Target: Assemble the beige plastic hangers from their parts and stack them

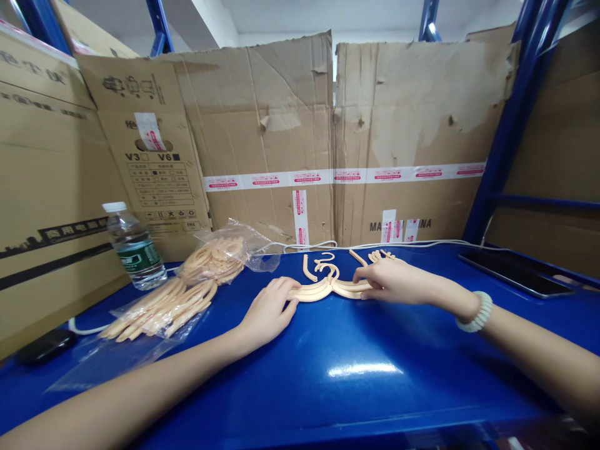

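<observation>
Head camera view. We look down at a glossy blue shelf [365,375] with torn cardboard boxes [262,137] behind it.

Near the middle of the shelf, between the two hands, lie the curved beige pieces [328,289]. They are thin plastic arcs joined or stacked into one shallow wing shape. The left hand [269,309] has its fingers curled, with fingertips and thumb closed on the left end. The right hand [396,281], with a bead bracelet [475,311] at the wrist, has its fingers nearly straight along the right end. Its thumb is hidden, so we cannot tell whether it grips or only presses.

We judge the step in hand to be lining up or pressing the arcs together flat on the shelf. Further handling would call for even pressure from both ends so that the thin arcs do not slip apart.

The long axis runs left to right. The two tips sweep back toward us, and the raised middle points away toward the boxes, where small hooks [323,265] lie just beyond it.

To the left are two clear bags of similar parts [159,309], a water bottle [134,247] and a dark object [44,347]. A dark tablet [515,272] lies at the far right.
</observation>
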Available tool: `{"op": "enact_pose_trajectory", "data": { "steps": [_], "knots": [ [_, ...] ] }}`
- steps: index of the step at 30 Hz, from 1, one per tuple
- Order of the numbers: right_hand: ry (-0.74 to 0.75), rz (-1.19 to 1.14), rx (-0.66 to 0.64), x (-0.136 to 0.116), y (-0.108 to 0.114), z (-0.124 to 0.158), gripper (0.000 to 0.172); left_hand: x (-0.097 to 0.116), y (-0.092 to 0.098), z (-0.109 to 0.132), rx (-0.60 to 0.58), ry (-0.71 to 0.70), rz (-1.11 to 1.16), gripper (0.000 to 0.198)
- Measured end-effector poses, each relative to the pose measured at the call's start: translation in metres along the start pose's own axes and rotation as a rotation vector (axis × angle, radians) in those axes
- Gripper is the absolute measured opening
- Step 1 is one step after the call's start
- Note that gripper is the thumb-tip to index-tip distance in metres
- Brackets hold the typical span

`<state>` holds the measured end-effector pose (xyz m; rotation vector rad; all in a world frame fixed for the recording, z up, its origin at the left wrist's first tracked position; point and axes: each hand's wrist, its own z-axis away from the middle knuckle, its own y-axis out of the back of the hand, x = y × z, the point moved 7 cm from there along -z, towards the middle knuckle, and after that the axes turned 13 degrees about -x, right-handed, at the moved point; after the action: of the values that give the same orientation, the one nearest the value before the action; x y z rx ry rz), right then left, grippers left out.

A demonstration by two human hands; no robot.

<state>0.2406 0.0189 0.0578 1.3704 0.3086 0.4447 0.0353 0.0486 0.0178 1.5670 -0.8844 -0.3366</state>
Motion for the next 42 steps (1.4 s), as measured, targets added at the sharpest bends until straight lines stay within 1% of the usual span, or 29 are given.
{"op": "enact_pose_trajectory", "data": {
  "steps": [3, 6, 9, 12, 16, 19, 29, 42],
  "knots": [
    [0.120, -0.073, -0.013, -0.014, -0.001, 0.003, 0.023, -0.001, 0.000, 0.000, 0.016, -0.008, 0.004, 0.020],
    [0.241, -0.129, -0.053, -0.029, -0.007, 0.005, 0.023, -0.001, 0.000, 0.000, 0.036, -0.010, 0.012, 0.019],
    [0.303, -0.170, -0.116, -0.040, -0.016, 0.006, 0.029, 0.001, 0.003, 0.001, 0.061, -0.038, 0.022, 0.017],
    [0.306, -0.169, -0.127, -0.045, -0.020, 0.006, 0.030, 0.007, 0.008, 0.002, 0.106, -0.107, 0.053, 0.018],
    [0.313, -0.157, -0.116, -0.048, -0.020, 0.006, 0.029, 0.018, 0.015, 0.006, 0.179, -0.243, 0.074, 0.032],
    [0.316, -0.164, -0.119, -0.049, -0.021, 0.006, 0.030, 0.024, 0.018, 0.009, 0.208, -0.301, 0.064, 0.040],
    [0.315, -0.173, -0.114, -0.051, -0.020, 0.007, 0.029, 0.026, 0.017, 0.008, 0.172, -0.311, 0.062, 0.049],
    [0.317, -0.167, -0.102, -0.051, -0.020, 0.008, 0.029, 0.025, 0.016, 0.009, 0.181, -0.297, 0.053, 0.046]
  ]
}}
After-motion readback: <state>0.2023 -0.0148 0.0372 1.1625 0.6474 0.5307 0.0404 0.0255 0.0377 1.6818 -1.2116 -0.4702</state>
